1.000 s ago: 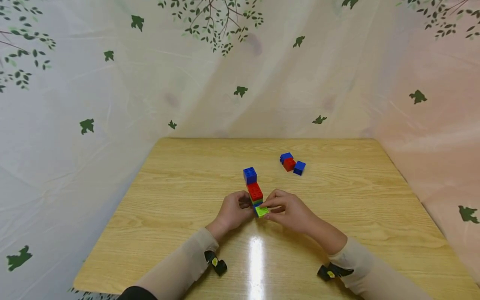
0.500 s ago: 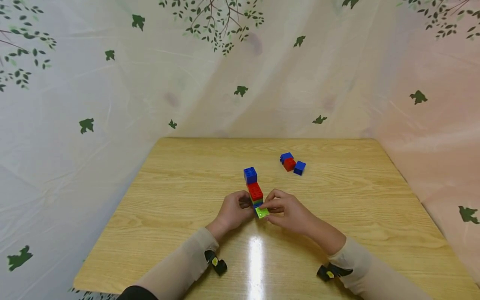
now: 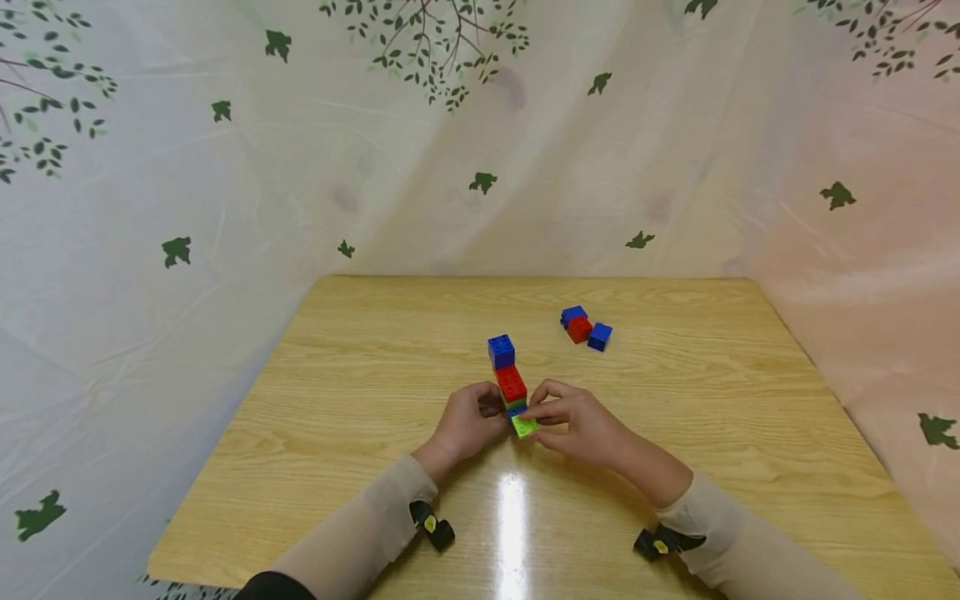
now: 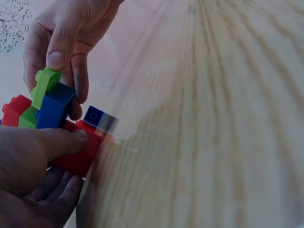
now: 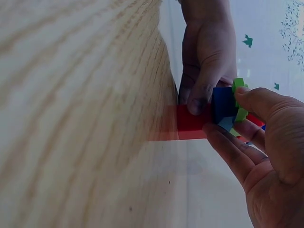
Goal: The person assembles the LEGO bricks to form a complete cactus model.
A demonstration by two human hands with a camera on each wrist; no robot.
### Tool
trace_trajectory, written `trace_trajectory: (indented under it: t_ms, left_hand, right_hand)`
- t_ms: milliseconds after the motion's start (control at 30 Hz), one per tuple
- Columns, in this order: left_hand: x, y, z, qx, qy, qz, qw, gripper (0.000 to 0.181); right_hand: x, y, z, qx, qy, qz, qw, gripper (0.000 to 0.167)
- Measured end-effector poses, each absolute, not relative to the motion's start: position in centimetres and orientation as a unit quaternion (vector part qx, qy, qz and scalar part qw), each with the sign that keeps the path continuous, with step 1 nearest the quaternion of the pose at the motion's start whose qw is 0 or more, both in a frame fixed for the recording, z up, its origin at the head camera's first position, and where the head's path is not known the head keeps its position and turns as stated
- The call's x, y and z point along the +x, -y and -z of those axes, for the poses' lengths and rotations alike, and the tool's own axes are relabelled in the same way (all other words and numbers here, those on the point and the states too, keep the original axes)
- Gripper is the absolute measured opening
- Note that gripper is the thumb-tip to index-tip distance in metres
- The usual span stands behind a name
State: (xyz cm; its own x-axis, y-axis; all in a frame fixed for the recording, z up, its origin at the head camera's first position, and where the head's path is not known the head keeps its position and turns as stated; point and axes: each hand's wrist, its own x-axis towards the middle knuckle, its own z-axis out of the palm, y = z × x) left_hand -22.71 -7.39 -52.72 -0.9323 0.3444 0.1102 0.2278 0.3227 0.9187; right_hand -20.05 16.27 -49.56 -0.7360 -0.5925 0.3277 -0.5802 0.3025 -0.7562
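The brick stack stands on the desk, between the two hands, and its stepped long axis runs from the near side to the far side. The left hand holds a low red brick; the right hand pinches the light-green brick at the near end. Neither is nearer. No brand or writing is readable.

Pale leaf-printed sheeting behind a wood-grain table
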Motion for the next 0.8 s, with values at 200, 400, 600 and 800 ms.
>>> trace_trajectory:
  t_ms: [200,400,600,800]
  left_hand:
    - [-22.9,7.42,52.77,0.176,-0.81,-0.557,0.056,0.021]
    - [-23.04,7.48,52.81,0.18,-0.807,-0.56,0.054,0.021]
    - [-23.13,7.49,52.72,0.182,-0.807,-0.56,0.054,0.021]
    - [-23.13,7.46,52.68,0.177,-0.809,-0.558,0.058,0.022]
  right_hand:
    - [-20.2,-16.28,49.6,-0.361,-0.806,0.47,0.007,0.033]
    - [-20.16,-16.21,49.36,-0.349,-0.808,0.475,0.016,0.033]
    - [-20.1,-16.23,49.2,-0.338,-0.82,0.461,0.014,0.034]
    - [-20.18,-16.48,49.12,-0.333,-0.833,0.442,0.008,0.036]
